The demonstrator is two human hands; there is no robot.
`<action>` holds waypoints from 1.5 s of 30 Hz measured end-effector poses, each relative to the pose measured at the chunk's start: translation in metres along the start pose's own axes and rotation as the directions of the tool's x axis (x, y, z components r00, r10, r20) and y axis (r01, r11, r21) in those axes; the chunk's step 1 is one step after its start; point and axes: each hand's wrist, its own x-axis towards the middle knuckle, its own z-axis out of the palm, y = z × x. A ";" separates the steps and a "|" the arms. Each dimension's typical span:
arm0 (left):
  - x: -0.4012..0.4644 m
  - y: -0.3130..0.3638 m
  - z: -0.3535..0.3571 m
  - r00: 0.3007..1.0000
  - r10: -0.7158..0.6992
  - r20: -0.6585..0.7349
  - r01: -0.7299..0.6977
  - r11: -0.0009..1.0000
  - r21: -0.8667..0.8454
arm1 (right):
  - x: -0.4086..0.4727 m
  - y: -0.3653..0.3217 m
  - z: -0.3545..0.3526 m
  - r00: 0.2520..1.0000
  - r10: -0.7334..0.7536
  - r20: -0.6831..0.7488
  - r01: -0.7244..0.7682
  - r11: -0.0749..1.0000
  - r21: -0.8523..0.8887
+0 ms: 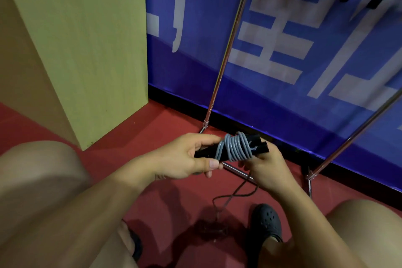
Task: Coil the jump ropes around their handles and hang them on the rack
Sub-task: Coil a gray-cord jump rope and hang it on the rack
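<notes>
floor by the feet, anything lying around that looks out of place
Yes: a dark rope lies loose in a crossed loop on the red floor, uncoiled, unlike the grey rope wound round the black handles.

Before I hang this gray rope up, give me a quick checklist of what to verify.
1. Both black handles held together: ok, left hand grips them.
2. Gray rope coiled round the handles: ok, several turns.
3. Rope end secured: cannot tell; right hand covers it.
4. Rack near: ok, poles just ahead.
5. Free hanging spot: cannot tell, top out of view.
6. Floor: not ok, dark rope lies by the shoe.
</notes>
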 end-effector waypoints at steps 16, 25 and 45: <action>0.009 -0.013 0.003 0.945 -0.072 -0.320 0.086 0.996 0.030 | -0.007 0.009 0.024 0.998 -0.047 0.042 0.051 0.995 -0.087; 0.015 -0.027 0.005 0.861 -0.106 -0.498 0.219 0.960 0.174 | -0.013 0.008 0.036 0.996 -0.077 0.049 0.087 0.964 -0.251; 0.029 -0.049 -0.010 0.720 -0.113 -0.684 0.469 0.806 0.360 | -0.015 0.006 0.040 0.998 -0.018 0.065 0.037 0.950 -0.311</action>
